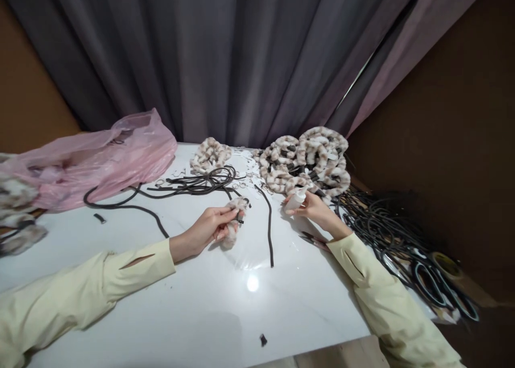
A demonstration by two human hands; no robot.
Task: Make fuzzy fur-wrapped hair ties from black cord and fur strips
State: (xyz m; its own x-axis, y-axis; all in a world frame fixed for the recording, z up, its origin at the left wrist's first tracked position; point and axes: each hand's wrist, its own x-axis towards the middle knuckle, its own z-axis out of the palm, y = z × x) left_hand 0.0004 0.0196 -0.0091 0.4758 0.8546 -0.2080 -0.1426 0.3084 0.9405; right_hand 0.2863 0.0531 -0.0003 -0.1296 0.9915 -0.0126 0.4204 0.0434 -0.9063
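Near the middle of the white table, my left hand (209,227) is closed on a fluffy white-and-brown strip (230,237). A dark cord end shows beside the fingers, and part of the strip is hidden by them. To the right, my right hand (316,210) grips a small white squeeze bottle (296,200), which is tilted with its nozzle pointing away from me. Between the hands, a single black cord (269,226) lies on the table. Scissors (314,241) rest partly under my right wrist.
Fluffy rings (322,153) are heaped at the back right, with another fluffy ring (211,154) left of them. A bundle of black cords (205,181) lies among small metal rings. A pink plastic bag (104,159) sits at left. Tangled cords (386,223) cover the right side.
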